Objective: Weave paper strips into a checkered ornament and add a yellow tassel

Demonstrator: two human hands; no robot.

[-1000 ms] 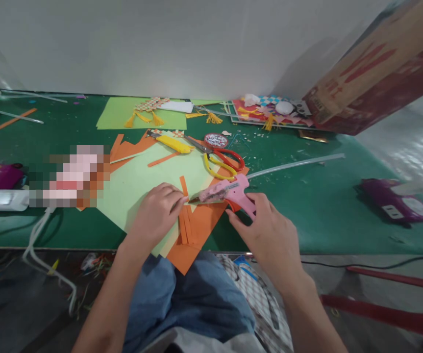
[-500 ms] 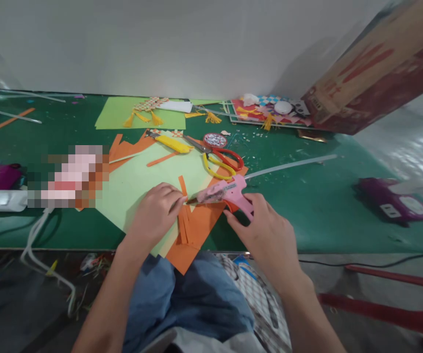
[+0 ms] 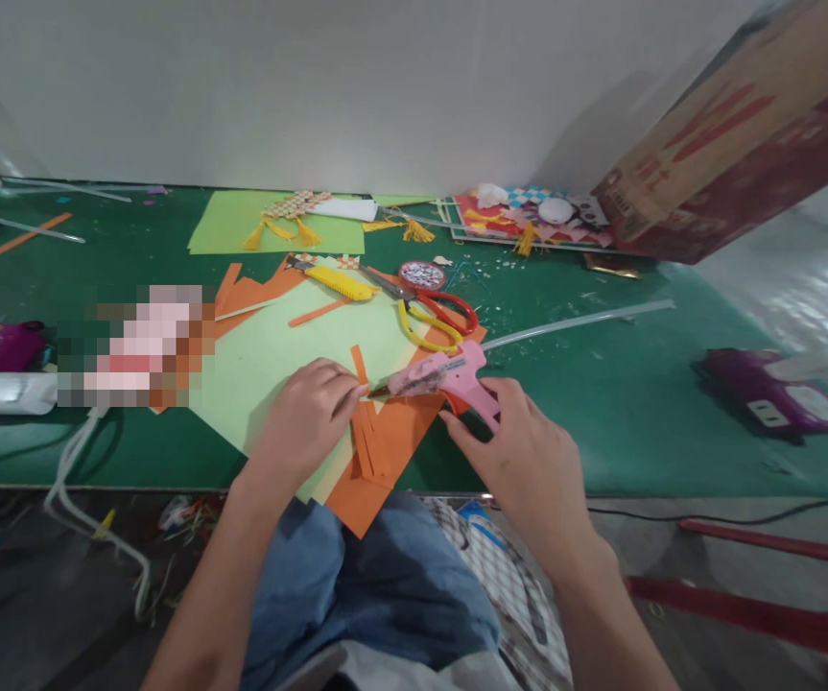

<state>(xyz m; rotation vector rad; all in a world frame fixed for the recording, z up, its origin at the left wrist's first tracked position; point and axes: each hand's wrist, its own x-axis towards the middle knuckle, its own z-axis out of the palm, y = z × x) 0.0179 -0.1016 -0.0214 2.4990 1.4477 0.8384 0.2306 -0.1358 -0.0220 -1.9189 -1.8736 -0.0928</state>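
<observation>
My right hand (image 3: 534, 451) is wrapped around the handle of a pink hot glue gun (image 3: 449, 372), with a long clear glue stick (image 3: 579, 323) poking out of its back. Its dark nozzle points left, right at the fingertips of my left hand (image 3: 317, 408). There, thumb and fingers are pinched together on an orange paper strip (image 3: 360, 363); its middle is hidden by the fingers. More orange strips (image 3: 368, 446) lie just below, over light green paper (image 3: 262, 355) and orange paper (image 3: 352, 504).
Beyond the hands lie a yellow utility knife (image 3: 342, 282), red-and-yellow scissors (image 3: 449, 317) and a round tin of small pieces (image 3: 423, 275). Woven paper pieces with yellow tassels (image 3: 305, 230) sit at the back. Purple power strips (image 3: 773, 393) and a cardboard box (image 3: 730, 134) stand around.
</observation>
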